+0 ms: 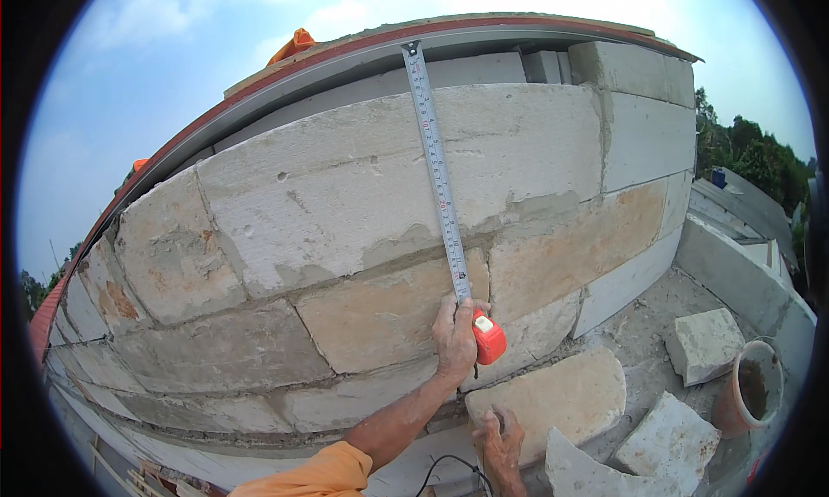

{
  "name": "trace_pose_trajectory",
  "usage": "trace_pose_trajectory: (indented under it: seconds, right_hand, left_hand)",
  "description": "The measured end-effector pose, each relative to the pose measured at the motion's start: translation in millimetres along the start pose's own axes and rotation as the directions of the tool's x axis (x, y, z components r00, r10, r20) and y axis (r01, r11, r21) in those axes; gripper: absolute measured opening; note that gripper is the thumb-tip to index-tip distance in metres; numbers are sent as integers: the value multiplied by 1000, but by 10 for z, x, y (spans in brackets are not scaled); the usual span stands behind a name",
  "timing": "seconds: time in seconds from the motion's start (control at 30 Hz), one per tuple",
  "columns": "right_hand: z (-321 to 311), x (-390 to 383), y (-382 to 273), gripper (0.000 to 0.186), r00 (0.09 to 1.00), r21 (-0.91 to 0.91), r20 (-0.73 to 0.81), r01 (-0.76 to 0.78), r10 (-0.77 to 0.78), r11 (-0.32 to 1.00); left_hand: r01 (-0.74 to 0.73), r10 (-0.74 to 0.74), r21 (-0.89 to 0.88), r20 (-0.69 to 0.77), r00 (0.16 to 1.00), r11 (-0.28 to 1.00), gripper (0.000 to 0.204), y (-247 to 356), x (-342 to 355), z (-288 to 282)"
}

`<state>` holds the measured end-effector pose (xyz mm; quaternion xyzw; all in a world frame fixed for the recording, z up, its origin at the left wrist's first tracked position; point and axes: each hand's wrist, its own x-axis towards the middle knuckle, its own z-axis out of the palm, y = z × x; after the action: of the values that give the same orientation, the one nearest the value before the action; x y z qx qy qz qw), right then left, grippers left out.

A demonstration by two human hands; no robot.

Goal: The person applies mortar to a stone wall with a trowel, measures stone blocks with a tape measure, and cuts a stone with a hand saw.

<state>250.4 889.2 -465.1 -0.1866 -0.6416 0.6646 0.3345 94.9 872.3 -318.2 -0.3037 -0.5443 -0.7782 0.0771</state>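
The tape measure [489, 337], an orange case with a steel blade [438, 173], stands against the block wall [345, 229] in front of me. The blade runs nearly upright up the wall face, and its end hook sits at the metal beam [363, 52] under the roof edge. My left hand [455, 337] is closed around the blade just above the case, thumb and fingers pinching it flat to a tan block. My right hand [498, 436] rests lower, fingers curled over the near edge of a loose block [553, 398] that leans at the foot of the wall; it holds nothing else.

Hazards, as I judge them: the blade is long and unsupported between hook and hand, so a slack grip could let it bow or slip off the beam and falsify the reading. The hook seat is too far up to confirm. Broken block pieces [665, 445] and a bucket [749, 395] lie close on the right, so a shift of footing risks a trip. A black cable [449, 467] near my right wrist could snag.
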Motion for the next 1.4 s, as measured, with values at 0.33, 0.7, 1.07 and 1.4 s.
trace_pose_trajectory:
  seconds: [0.33,0.7,1.07,1.4]
  right_hand:
    - [-20,-5,150,45,1000,45,-4,-9,9,999]
    - [-27,2,182,41,1000,45,-11,18,-17,999]
    - [-34,10,81,43,1000,30,6,-25,25,999]
    - [-48,23,105,42,999,24,10,-33,33,999]
  left_hand:
    - [19,-19,-12,-19,1000,1000,32,-28,-8,24]
    - [2,-1,28,-28,1000,1000,30,-13,-25,38]
    - [-12,14,51,-35,999,999,29,19,-40,54]
    - [3,-3,-3,-34,999,1000,28,54,-33,78]
